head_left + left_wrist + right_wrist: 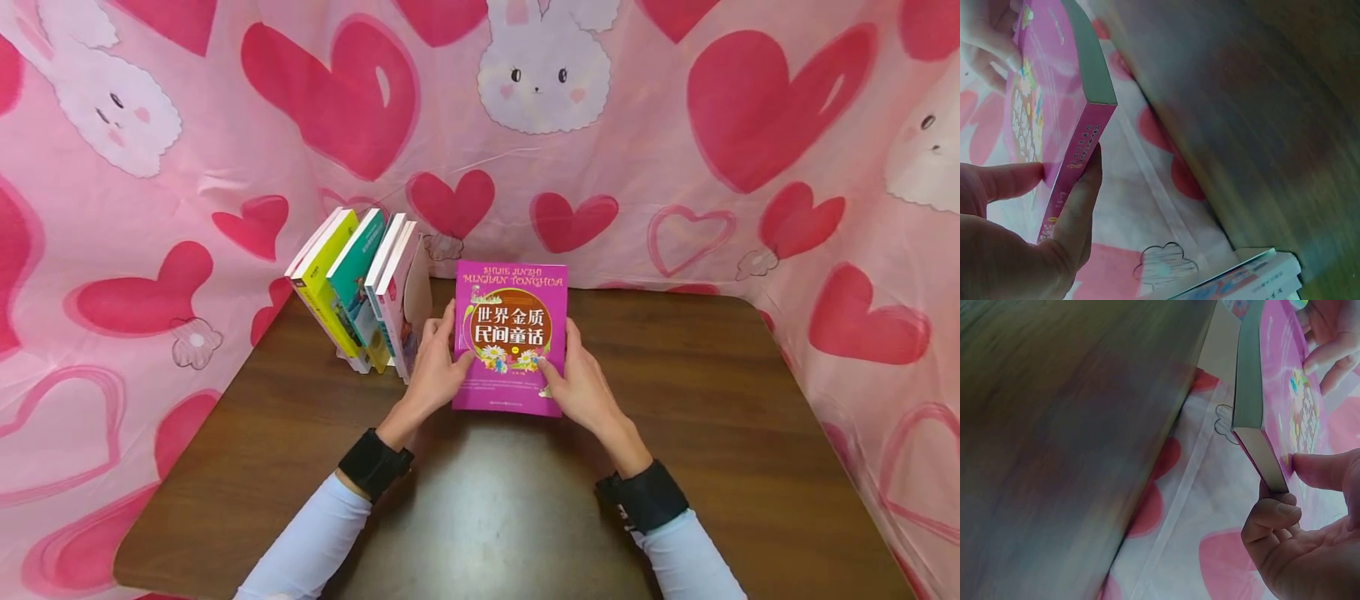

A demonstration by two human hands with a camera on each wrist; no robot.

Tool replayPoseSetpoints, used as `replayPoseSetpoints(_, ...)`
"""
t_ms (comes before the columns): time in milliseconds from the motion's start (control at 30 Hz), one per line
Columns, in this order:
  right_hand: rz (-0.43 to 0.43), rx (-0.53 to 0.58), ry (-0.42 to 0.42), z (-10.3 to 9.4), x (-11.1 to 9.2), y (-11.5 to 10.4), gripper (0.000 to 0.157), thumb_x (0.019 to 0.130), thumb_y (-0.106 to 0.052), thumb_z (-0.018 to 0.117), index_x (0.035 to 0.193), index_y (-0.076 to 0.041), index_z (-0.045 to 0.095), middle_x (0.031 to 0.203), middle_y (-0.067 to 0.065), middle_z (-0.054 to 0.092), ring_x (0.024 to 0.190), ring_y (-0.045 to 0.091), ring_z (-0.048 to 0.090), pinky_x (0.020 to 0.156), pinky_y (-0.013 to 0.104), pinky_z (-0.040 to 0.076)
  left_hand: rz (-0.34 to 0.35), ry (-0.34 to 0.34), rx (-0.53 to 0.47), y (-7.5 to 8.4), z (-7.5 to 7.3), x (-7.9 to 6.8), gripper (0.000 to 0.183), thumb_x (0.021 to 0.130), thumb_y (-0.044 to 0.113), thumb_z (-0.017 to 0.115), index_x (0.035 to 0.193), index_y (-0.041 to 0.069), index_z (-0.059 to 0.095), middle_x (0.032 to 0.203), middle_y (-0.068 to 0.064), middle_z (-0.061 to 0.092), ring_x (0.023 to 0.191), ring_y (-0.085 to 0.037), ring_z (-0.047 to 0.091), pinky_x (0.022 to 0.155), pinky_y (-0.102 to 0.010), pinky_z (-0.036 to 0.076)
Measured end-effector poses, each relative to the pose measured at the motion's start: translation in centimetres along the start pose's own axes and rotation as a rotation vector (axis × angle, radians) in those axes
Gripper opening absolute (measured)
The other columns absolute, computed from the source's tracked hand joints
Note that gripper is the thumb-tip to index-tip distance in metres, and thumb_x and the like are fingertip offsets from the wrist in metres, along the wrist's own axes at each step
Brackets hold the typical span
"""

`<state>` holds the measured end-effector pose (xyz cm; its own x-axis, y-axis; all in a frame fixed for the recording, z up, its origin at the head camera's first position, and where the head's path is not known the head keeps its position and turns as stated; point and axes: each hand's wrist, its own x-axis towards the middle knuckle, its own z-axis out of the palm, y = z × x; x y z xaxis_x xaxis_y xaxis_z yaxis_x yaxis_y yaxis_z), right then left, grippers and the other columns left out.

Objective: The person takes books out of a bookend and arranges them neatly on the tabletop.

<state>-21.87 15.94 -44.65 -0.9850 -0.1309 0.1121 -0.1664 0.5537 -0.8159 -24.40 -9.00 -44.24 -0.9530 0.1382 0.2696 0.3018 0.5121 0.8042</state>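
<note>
A purple book [512, 392] with white Chinese characters and flowers on its cover is held up between both hands, its front towards me. My left hand [438, 362] grips the spine side, thumb on the cover and fingers behind. On the opposite edge, my right hand [588, 383] pinches the book the same way. In the left wrist view the spine of the purple book [1075, 159] shows beside the thumb. The right wrist view shows the page edges of the purple book [1263, 453], with the right hand's [1310, 531] fingers curled beneath the back cover.
Left of the hands, several books stand upright in a row on the brown wooden table [675, 400], among them a yellow-green book [326, 250], a teal book [360, 258] and a pale pink book [401, 283]. Behind rises a pink cloth [637, 167] with hearts and rabbits.
</note>
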Motion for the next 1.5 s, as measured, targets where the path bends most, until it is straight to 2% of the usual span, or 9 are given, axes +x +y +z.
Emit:
replayPoseSetpoints(233,0.010,0.026,-0.089,-0.1,0.6,0.9,0.098,0.096,-0.018,0.077,0.165,-0.010,0.008,0.140,0.017,0.053,0.119,0.030,0.064,0.095,0.051,0.058,-0.031,-0.026,0.030,-0.6,0.3,0.4,0.089,0.095,0.006,0.075,0.168,0.008,0.024,0.128,-0.020,0.046,0.107,-0.031,0.051,0.087,-0.045,0.048)
replayPoseSetpoints(400,0.012,0.011,-0.121,-0.5,1.2,1.4,0.096,0.096,-0.016,0.077,0.164,-0.009,0.010,0.137,0.017,0.055,0.116,0.030,0.066,0.094,0.050,0.059,-0.056,-0.063,0.059,-0.8,0.7,1.2,0.089,0.095,0.008,0.075,0.168,0.008,0.024,0.132,-0.023,0.046,0.109,-0.033,0.053,0.091,-0.049,0.049)
replayPoseSetpoints(700,0.001,-0.027,-0.181,-1.2,2.1,2.0,0.088,0.095,-0.011,0.078,0.157,-0.004,0.017,0.130,0.020,0.059,0.113,0.032,0.068,0.094,0.051,0.059,-0.099,-0.146,0.084,-1.6,1.6,2.5,0.091,0.096,0.012,0.075,0.168,0.005,0.020,0.133,-0.024,0.046,0.108,-0.033,0.054,0.092,-0.047,0.050)
replayPoseSetpoints(900,0.020,-0.056,-0.194,-1.1,2.6,2.6,0.081,0.098,-0.014,0.075,0.154,0.000,0.019,0.128,0.022,0.060,0.111,0.034,0.069,0.093,0.052,0.059,-0.130,-0.187,0.121,-1.7,2.3,3.0,0.096,0.093,0.015,0.080,0.167,0.004,0.020,0.135,-0.025,0.046,0.111,-0.034,0.054,0.095,-0.049,0.051)
replayPoseSetpoints(1133,0.080,-0.113,-0.194,-0.9,3.0,3.0,0.082,0.097,-0.014,0.075,0.154,0.002,0.018,0.123,0.023,0.062,0.105,0.033,0.070,0.091,0.051,0.060,-0.185,-0.235,0.165,-1.8,2.9,3.7,0.099,0.090,0.014,0.083,0.166,-0.001,0.021,0.141,-0.028,0.045,0.114,-0.036,0.057,0.100,-0.049,0.051)
replayPoseSetpoints(1500,0.130,-0.148,-0.222,-0.9,3.6,3.5,0.082,0.100,-0.013,0.071,0.154,0.007,0.013,0.113,0.022,0.064,0.093,0.028,0.070,0.083,0.045,0.059,-0.197,-0.284,0.232,-2.1,4.1,5.3,0.096,0.087,0.012,0.081,0.164,-0.003,0.025,0.147,-0.031,0.042,0.132,-0.043,0.048,0.111,-0.051,0.044)
